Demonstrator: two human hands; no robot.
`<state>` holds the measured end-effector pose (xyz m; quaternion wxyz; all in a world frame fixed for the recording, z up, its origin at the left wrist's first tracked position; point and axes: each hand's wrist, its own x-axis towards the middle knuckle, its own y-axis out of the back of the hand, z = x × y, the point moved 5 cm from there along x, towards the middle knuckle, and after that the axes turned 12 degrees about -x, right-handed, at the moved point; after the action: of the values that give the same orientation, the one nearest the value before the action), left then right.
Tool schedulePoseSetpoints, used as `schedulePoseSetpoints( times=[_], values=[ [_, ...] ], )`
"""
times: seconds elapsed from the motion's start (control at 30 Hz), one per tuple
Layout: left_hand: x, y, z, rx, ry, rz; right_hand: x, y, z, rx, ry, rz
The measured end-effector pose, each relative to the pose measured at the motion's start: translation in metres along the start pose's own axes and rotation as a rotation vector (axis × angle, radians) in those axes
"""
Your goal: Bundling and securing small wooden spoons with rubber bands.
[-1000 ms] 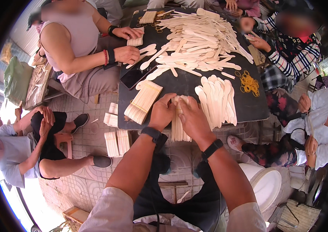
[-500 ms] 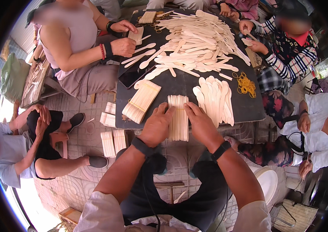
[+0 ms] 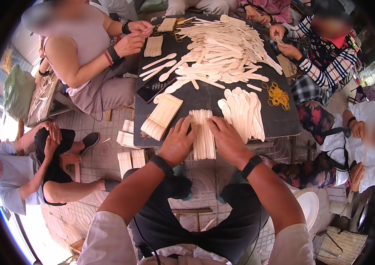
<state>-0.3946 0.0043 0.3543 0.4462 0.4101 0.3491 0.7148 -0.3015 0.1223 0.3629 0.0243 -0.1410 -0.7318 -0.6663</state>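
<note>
A bundle of wooden spoons stands edge-on at the near edge of the black table, jutting a little past it. My left hand presses its left side and my right hand its right side, thumbs and fingers closed in near the top. A thin yellowish band seems to cross the bundle between my fingers. Left of my hands lies another banded bundle, tilted. Just right of them, loose wooden spoons lie side by side.
A large heap of wooden spoons covers the table's far part. Yellow rubber bands lie at right, a dark phone at left. More bundles sit low beside the table's left side. Other people sit around.
My hands stay on the bundle, almost unmoved. The person at far left has let go of a small bundle, now on the table, and holds a thin piece. The view has shifted slightly.
</note>
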Motion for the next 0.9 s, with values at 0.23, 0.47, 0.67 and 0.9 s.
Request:
schedulePoseSetpoints(
  times=[0.23, 0.47, 0.67, 0.9],
  values=[
    [0.014, 0.020, 0.004, -0.285, -0.004, 0.107, 0.005, 0.005, 0.017, 0.394, -0.012, 0.054],
    [0.048, 0.019, -0.022, -0.600, 0.108, 0.255, 0.039, -0.018, 0.033, 0.883, -0.317, -0.026],
    [0.051, -0.002, -0.034, -1.111, 0.363, 0.386, 0.044, -0.011, 0.042, 0.931, -0.340, 0.093],
    [0.057, -0.014, -0.043, -1.029, 0.334, 0.331, 0.039, -0.016, 0.047, 0.846, -0.354, 0.059]
  ],
)
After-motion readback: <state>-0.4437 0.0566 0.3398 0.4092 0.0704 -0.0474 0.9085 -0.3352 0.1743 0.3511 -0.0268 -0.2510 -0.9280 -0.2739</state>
